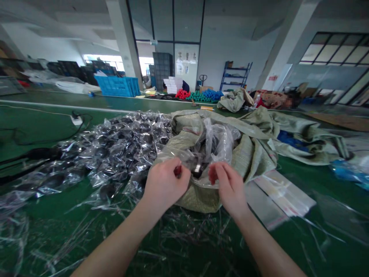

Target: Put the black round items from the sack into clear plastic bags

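Left grip pinched shut on clear plastic bag | right grip curled, hold unclear | woven sack beneath | bagged black items beside, on green floor

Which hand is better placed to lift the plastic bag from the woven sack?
Probably the left hand: its fingers seem to pinch the plastic bag, while the right hand looks only close to it.

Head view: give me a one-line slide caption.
Left hand and right hand at a clear plastic bag in a woven sack, beside heaped bagged dark items.
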The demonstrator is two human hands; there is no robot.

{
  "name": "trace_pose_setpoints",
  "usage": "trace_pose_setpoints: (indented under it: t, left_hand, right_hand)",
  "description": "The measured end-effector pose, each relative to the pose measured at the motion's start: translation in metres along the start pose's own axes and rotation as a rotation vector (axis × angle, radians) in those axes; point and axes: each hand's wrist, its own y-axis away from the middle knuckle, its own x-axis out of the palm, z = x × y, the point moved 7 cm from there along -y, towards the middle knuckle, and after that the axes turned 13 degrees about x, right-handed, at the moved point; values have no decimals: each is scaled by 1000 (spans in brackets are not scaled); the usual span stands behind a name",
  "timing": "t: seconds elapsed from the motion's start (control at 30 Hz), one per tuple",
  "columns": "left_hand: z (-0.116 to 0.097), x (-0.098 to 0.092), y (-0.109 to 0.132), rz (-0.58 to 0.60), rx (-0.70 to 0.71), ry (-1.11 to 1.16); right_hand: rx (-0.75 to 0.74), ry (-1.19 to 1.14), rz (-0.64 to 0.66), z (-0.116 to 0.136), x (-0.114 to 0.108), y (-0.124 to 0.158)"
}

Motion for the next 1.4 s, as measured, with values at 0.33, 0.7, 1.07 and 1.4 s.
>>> trace_pose_setpoints:
  t: [0.33,0.7,1.07,1.4]
  left_hand:
    - [28,28,-8,148,-98,-202]
    - [10,47,-38,264,-37,-108]
    - [-17,62,-44,416,80,-228]
    - [-31,61,-41,485,199,-341]
  right_hand:
    - [-98,818,389,-56,80,-51]
    - [267,-520,114,-22,-5,-17]
    - [88,110,-98,-32,-10,-6]
    - [176,-20,-155,-41,4,-3]
